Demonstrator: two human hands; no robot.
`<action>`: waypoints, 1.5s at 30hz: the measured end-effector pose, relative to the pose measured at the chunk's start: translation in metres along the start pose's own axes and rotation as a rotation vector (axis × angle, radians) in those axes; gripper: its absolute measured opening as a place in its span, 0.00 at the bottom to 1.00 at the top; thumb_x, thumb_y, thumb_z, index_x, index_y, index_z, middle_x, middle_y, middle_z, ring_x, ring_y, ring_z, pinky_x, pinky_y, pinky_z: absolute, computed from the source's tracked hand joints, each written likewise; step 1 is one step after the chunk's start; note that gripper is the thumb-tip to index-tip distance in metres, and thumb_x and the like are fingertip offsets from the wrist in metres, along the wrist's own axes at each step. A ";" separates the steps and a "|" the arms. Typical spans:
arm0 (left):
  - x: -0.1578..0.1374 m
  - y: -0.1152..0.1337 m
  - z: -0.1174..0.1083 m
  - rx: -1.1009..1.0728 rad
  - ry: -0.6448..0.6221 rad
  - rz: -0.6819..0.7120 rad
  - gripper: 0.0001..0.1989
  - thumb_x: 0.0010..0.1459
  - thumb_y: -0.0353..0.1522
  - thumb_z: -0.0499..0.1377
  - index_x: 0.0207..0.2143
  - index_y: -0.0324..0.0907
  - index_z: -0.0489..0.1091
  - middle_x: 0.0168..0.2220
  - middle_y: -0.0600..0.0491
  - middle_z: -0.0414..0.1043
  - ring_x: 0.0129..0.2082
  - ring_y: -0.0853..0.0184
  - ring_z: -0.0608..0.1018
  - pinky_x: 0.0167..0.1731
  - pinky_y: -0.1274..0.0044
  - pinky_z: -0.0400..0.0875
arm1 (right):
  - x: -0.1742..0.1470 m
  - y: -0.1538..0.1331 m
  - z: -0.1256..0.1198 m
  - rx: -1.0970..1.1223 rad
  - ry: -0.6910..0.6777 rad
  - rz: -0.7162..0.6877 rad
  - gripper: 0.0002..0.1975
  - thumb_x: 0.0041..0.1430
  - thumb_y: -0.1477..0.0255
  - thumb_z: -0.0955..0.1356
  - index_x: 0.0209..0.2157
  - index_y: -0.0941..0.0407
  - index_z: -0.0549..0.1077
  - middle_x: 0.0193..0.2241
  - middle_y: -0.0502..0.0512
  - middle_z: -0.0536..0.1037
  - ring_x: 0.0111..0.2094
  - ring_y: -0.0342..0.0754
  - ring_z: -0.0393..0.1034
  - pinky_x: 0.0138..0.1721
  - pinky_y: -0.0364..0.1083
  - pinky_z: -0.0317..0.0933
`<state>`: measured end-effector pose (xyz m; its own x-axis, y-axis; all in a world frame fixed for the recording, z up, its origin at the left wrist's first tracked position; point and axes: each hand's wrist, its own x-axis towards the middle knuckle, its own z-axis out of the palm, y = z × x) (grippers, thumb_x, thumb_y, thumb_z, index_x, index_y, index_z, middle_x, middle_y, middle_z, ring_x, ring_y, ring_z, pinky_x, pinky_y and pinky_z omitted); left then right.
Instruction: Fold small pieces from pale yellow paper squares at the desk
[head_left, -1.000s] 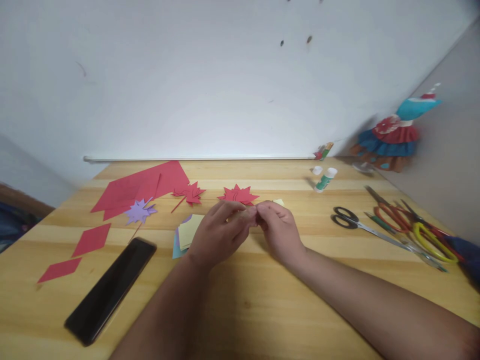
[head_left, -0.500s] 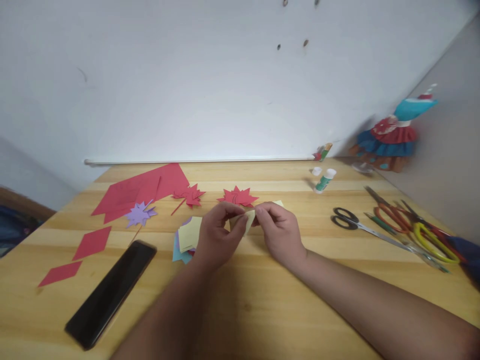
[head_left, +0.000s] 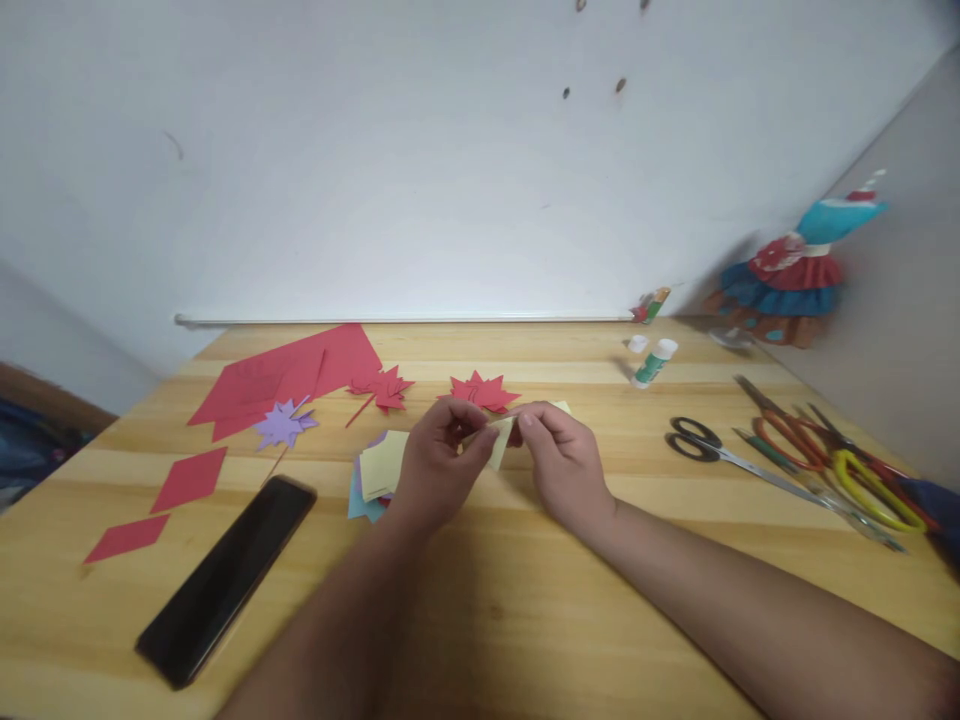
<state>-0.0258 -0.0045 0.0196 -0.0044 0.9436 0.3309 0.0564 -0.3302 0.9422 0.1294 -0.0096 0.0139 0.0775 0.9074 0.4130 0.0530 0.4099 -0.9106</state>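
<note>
Between my two hands is a small piece of pale yellow paper (head_left: 500, 445), folded as far as I can see. My left hand (head_left: 446, 460) pinches it with thumb and fingers. The thumb and fingertips of my right hand (head_left: 564, 458) close on its right edge. Beside my left hand lies a stack of yellow paper squares (head_left: 382, 467), with blue and purple sheets under it. Just beyond the hands sits a red paper leaf (head_left: 480, 390), its near part hidden. Another red paper leaf (head_left: 388, 388) with a stem is further left.
Red sheets (head_left: 281, 380), a purple paper leaf (head_left: 283, 425) and red paper diamonds (head_left: 190, 479) lie left, with a black phone (head_left: 229, 580) nearer me. At right are a glue stick (head_left: 655, 363), its cap (head_left: 637, 343), black-handled scissors (head_left: 696, 440) and yellow-handled scissors (head_left: 874, 490).
The whole view has shifted slightly. Both hands stay at the yellow paper, with only a small shift of the fingers and of the paper's angle.
</note>
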 end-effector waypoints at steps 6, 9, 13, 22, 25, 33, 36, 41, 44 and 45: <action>0.000 0.001 -0.001 0.000 -0.046 -0.047 0.11 0.54 0.34 0.68 0.38 0.43 0.71 0.29 0.57 0.71 0.28 0.71 0.74 0.30 0.79 0.71 | 0.002 0.004 0.001 0.009 0.035 0.024 0.09 0.61 0.64 0.72 0.30 0.54 0.79 0.26 0.51 0.79 0.28 0.47 0.71 0.31 0.45 0.68; 0.000 0.002 -0.001 -0.005 -0.130 -0.131 0.11 0.57 0.37 0.67 0.41 0.42 0.73 0.30 0.56 0.72 0.28 0.71 0.73 0.29 0.79 0.69 | 0.003 0.004 0.002 -0.012 0.053 0.026 0.10 0.62 0.64 0.72 0.30 0.54 0.78 0.25 0.51 0.78 0.27 0.46 0.70 0.31 0.45 0.67; 0.000 0.005 -0.003 0.146 -0.168 -0.222 0.12 0.60 0.41 0.64 0.32 0.42 0.74 0.28 0.57 0.73 0.27 0.71 0.69 0.28 0.79 0.65 | 0.004 0.005 0.002 -0.028 0.062 0.035 0.12 0.63 0.61 0.72 0.31 0.54 0.78 0.26 0.51 0.79 0.28 0.47 0.71 0.31 0.45 0.68; 0.004 0.008 -0.006 0.254 -0.169 -0.273 0.13 0.56 0.42 0.65 0.28 0.42 0.72 0.24 0.59 0.68 0.23 0.72 0.65 0.25 0.78 0.58 | 0.007 0.012 -0.001 -0.021 -0.008 0.049 0.11 0.61 0.62 0.73 0.29 0.54 0.78 0.25 0.51 0.79 0.27 0.47 0.70 0.30 0.45 0.66; 0.006 0.009 -0.007 0.250 -0.178 -0.299 0.15 0.55 0.43 0.65 0.27 0.42 0.71 0.23 0.60 0.66 0.24 0.72 0.64 0.26 0.78 0.58 | 0.009 0.015 -0.002 -0.008 -0.016 0.058 0.10 0.61 0.62 0.73 0.30 0.54 0.79 0.27 0.52 0.80 0.29 0.47 0.71 0.32 0.46 0.67; 0.009 0.013 -0.009 0.240 -0.172 -0.368 0.16 0.53 0.45 0.65 0.25 0.42 0.69 0.22 0.60 0.63 0.23 0.71 0.63 0.25 0.77 0.56 | 0.013 0.016 -0.002 0.064 -0.123 0.152 0.17 0.62 0.54 0.71 0.29 0.53 0.75 0.24 0.48 0.73 0.29 0.46 0.68 0.35 0.46 0.67; 0.008 0.012 -0.008 0.258 -0.172 -0.371 0.16 0.53 0.44 0.65 0.25 0.42 0.68 0.22 0.60 0.62 0.23 0.71 0.63 0.25 0.77 0.56 | 0.016 0.022 -0.004 0.086 -0.106 0.183 0.17 0.64 0.55 0.71 0.29 0.53 0.73 0.23 0.47 0.72 0.28 0.46 0.66 0.34 0.46 0.64; 0.008 0.008 -0.008 0.261 -0.145 -0.361 0.17 0.53 0.44 0.65 0.24 0.42 0.66 0.22 0.60 0.61 0.24 0.72 0.62 0.26 0.78 0.56 | 0.030 0.034 -0.012 0.204 0.070 0.238 0.17 0.61 0.56 0.72 0.27 0.53 0.70 0.23 0.47 0.71 0.26 0.45 0.64 0.32 0.45 0.61; 0.008 0.007 -0.008 0.244 -0.134 -0.366 0.17 0.53 0.45 0.65 0.25 0.42 0.67 0.23 0.60 0.62 0.24 0.72 0.62 0.26 0.77 0.56 | 0.031 0.030 -0.012 0.257 0.009 0.263 0.14 0.59 0.55 0.71 0.31 0.52 0.75 0.25 0.48 0.74 0.27 0.46 0.66 0.31 0.46 0.62; 0.008 0.006 -0.008 0.235 -0.133 -0.366 0.17 0.53 0.45 0.65 0.25 0.42 0.68 0.23 0.60 0.62 0.24 0.72 0.62 0.26 0.77 0.56 | 0.030 0.027 -0.011 0.252 -0.024 0.264 0.14 0.57 0.56 0.72 0.33 0.52 0.77 0.26 0.49 0.75 0.27 0.46 0.66 0.32 0.47 0.62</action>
<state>-0.0339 0.0006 0.0281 0.0607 0.9971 -0.0461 0.3000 0.0258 0.9536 0.1438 0.0274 0.0016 0.0322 0.9857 0.1652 -0.2124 0.1683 -0.9626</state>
